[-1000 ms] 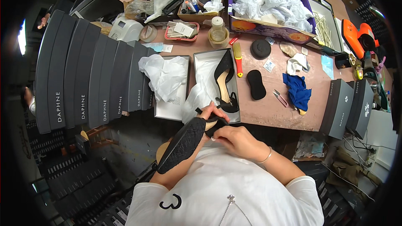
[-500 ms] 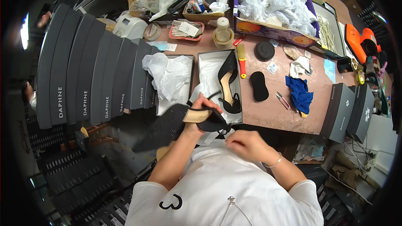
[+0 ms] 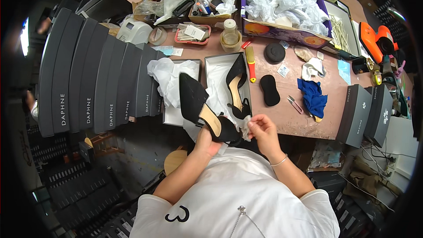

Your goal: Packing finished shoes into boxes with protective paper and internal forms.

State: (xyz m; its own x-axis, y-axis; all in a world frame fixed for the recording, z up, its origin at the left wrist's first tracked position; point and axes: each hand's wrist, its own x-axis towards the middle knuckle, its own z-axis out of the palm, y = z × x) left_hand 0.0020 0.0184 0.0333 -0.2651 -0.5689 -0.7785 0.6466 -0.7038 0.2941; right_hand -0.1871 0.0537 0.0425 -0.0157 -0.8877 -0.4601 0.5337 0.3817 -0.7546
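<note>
My left hand [image 3: 207, 143] grips a black pointed shoe [image 3: 192, 99] with a tan insole, close in front of my body at the table's edge. Its toe points up and away, and the strap end lies near my right hand [image 3: 263, 133]. Thumb and fingers of that hand pinch a crumpled bit of white tissue paper [image 3: 245, 127] beside the shoe's heel. Just beyond, a matching black shoe [image 3: 232, 77] rests in a grey shoe box [image 3: 216, 71] lined with white paper. Left of it, a lid-like box part [image 3: 174, 117] holds bunched white tissue [image 3: 169, 77].
A row of grey shoe boxes [image 3: 81, 75] stands at the left, with two more boxes [image 3: 354, 117] at the right. On the table lie a yellow-handled brush [image 3: 251, 66], a black pad [image 3: 269, 90], thread snips [image 3: 295, 104] and a blue cloth [image 3: 312, 98]. A purple carton [image 3: 286, 35] stands behind.
The held shoe has swung from pointing lower left to pointing up and away. My right hand has risen from near my waist and now pinches white tissue.
</note>
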